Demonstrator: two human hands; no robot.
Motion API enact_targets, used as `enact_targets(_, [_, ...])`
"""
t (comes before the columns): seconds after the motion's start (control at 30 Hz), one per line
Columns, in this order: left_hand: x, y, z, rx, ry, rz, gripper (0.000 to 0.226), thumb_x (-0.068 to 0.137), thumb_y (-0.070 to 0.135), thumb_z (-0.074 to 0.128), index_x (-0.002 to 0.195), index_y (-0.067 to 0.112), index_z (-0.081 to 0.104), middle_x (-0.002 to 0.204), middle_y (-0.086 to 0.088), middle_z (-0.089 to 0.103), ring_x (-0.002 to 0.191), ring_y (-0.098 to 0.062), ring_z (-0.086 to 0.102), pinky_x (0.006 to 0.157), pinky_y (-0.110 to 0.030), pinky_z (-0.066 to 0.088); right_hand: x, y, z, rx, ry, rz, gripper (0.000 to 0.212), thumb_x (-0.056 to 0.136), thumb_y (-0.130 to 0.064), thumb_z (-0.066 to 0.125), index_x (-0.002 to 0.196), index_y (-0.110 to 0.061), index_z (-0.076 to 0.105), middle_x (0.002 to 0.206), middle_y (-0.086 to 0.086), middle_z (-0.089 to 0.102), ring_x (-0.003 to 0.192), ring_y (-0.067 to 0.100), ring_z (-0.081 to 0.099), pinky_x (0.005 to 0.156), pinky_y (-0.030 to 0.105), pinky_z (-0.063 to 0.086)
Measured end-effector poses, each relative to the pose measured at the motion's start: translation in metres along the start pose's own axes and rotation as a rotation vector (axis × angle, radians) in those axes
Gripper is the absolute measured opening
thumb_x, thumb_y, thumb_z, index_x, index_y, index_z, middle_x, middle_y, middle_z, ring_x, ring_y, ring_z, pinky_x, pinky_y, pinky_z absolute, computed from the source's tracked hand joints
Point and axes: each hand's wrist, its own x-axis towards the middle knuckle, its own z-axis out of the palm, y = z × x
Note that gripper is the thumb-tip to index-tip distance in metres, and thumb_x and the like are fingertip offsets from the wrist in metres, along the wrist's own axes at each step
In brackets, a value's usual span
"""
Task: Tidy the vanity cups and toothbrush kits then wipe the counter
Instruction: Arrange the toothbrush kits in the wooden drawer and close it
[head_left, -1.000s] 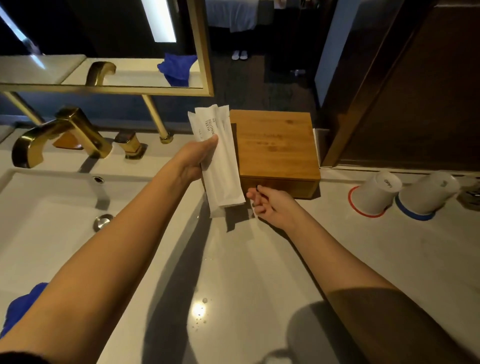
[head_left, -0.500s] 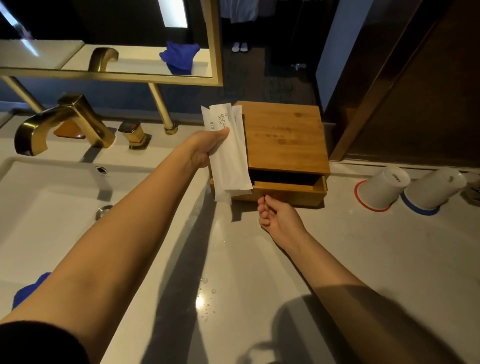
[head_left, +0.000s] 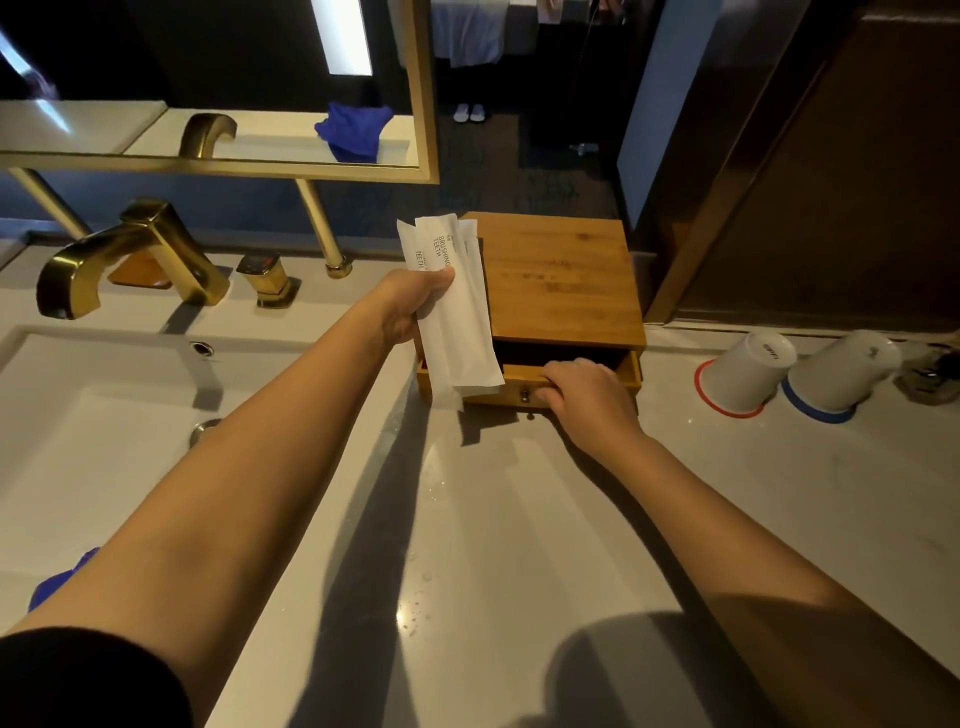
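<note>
My left hand (head_left: 415, 306) holds a fan of white toothbrush kit sachets (head_left: 457, 322) upright, just left of a wooden box (head_left: 561, 280) on the counter. The box's drawer (head_left: 628, 371) stands partly pulled out, dark inside. My right hand (head_left: 582, 395) grips the drawer's front edge, fingers curled over it next to its small knob. Two white cups stand upside down at the right: one (head_left: 748, 371) on a red coaster, the other (head_left: 841, 371) on a blue coaster. The pale counter (head_left: 519, 545) carries a few water drops.
A white sink basin (head_left: 78, 441) with a gold faucet (head_left: 130, 260) lies at the left. A blue cloth (head_left: 57, 579) shows at the basin's near edge beneath my left arm. A gold-framed mirror (head_left: 311, 171) hangs behind. A dark small object (head_left: 930, 374) sits at the far right.
The wooden box's drawer went from closed to pulled out. My right hand moved from the knob up onto the drawer's front edge. The sachets stayed in my left hand.
</note>
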Motion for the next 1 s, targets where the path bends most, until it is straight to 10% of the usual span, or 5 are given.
enact_targets(0.47, [0.005, -0.003, 0.002, 0.004, 0.017, 0.018, 0.031, 0.086, 0.024, 0.061, 0.113, 0.021, 0.045, 0.097, -0.003, 0.060, 0.087, -0.022, 0.064, 0.057, -0.035, 0.055, -0.075, -0.005, 0.015, 0.105, -0.038, -0.076, 0.015, 0.094, -0.028, 0.053, 0.094, -0.017, 0.065, 0.093, 0.000, 0.065, 0.090, 0.016, 0.056, 0.080, 0.028, 0.044])
enact_targets(0.83, [-0.001, -0.007, 0.004, -0.012, 0.023, 0.091, 0.039, 0.085, 0.025, 0.063, 0.120, 0.018, 0.047, 0.116, -0.009, 0.059, 0.097, -0.025, 0.063, 0.083, -0.044, 0.054, -0.103, -0.006, 0.026, 0.120, -0.007, -0.088, 0.020, 0.094, -0.031, 0.053, 0.105, -0.021, 0.066, 0.104, -0.002, 0.067, 0.098, 0.013, 0.056, 0.086, 0.024, 0.044])
enact_targets(1.0, [-0.025, -0.012, 0.003, -0.156, -0.036, 0.073, 0.033, 0.081, 0.024, 0.068, 0.111, 0.021, 0.055, 0.109, -0.008, 0.065, 0.088, -0.021, 0.068, 0.058, -0.035, 0.059, -0.099, -0.006, 0.016, 0.204, -0.122, -0.052, 0.024, 0.092, -0.036, 0.054, 0.110, -0.024, 0.064, 0.105, -0.005, 0.066, 0.097, 0.009, 0.055, 0.082, 0.021, 0.046])
